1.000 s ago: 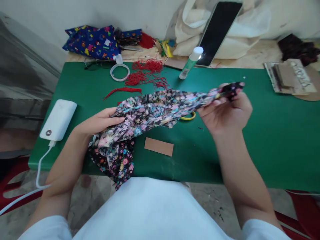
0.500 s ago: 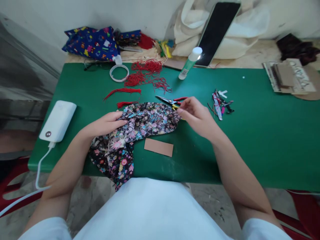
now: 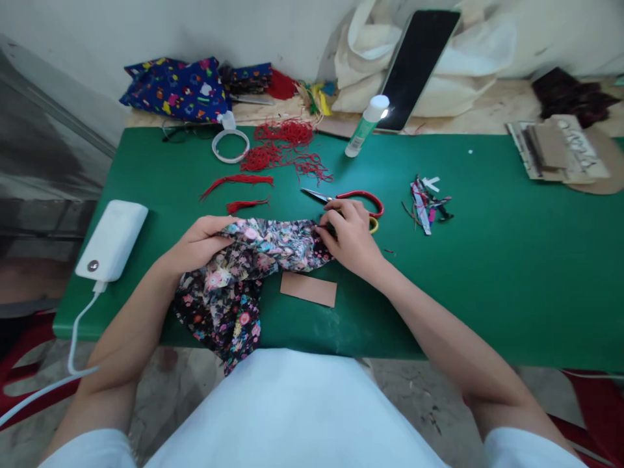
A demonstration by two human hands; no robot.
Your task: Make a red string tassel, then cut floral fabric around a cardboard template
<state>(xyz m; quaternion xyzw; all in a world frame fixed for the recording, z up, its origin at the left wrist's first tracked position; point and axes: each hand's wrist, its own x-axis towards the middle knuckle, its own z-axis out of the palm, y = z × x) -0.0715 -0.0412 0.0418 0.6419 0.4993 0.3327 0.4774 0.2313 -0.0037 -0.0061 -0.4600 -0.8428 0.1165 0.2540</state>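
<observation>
Left hand rests on the near-left end of the floral cloth, fingers curled over the bunched folds and pinning them to the green table. Right hand sits at the cloth's far-right end, fingertips closed together on the edge of the fabric; whether it also touches the scissors just behind it cannot be told, though the red handle loops lie right at the knuckles.

Cloth: gathered into a rumpled strip between the two hands, lying on the table, with one end hanging off the near edge toward the person's lap. Nothing is cut or stitched in it that I can see.

Near items:
- brown card rectangle, flat, just in front of the cloth, untouched.
- small heap of fabric trimmings, to the right of the scissors, apart from both hands.
- red tassels and loose red threads further back.
- glue stick, lying tilted at the back.
- white power bank, far left, cable attached.

Judgement on progress: the trimmings suggest some cutting is done; the main piece is gathered but unshaped, and the card lies unused.
</observation>
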